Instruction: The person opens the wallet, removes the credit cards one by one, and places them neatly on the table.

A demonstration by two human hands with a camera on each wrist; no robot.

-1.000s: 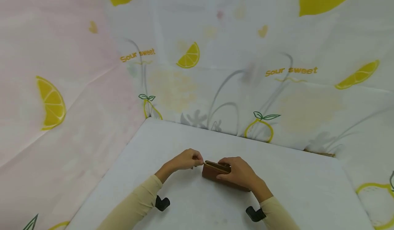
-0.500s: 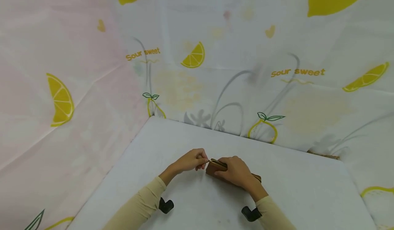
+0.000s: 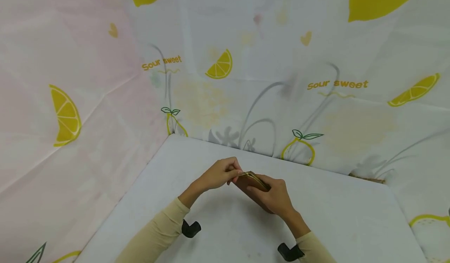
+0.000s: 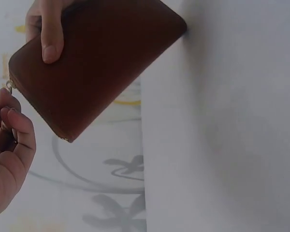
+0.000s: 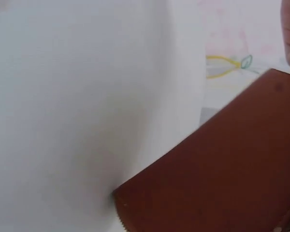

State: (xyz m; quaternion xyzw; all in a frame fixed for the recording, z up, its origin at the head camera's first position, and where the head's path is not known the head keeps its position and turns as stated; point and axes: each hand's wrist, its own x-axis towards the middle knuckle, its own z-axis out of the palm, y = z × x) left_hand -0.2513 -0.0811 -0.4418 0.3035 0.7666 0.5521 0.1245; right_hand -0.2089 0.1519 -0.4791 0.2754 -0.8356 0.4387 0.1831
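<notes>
A brown zip-around wallet (image 3: 254, 195) is tilted up over the white table, one lower corner close to the surface in the left wrist view. My right hand (image 3: 278, 197) grips it along its upper edge, thumb on the near face and fingers behind. My left hand (image 3: 218, 174) pinches the small gold zipper pull (image 4: 10, 87) at the wallet's upper left corner. Along the top edge in the head view runs the gold zipper (image 3: 254, 176). In the right wrist view the wallet's broad brown face (image 5: 222, 164) fills the lower right.
The white table (image 3: 334, 208) spreads around both hands. Behind and to the left stand backdrop sheets (image 3: 260, 110) printed with lemons. A black curved piece is fixed at each wrist, at the left cuff (image 3: 191, 229) and the right cuff (image 3: 290, 252).
The wallet has gone from lying low and lengthwise near the table to a raised, steeper tilt. My left hand has moved up and right with the zipper pull. The head view has shifted slightly.
</notes>
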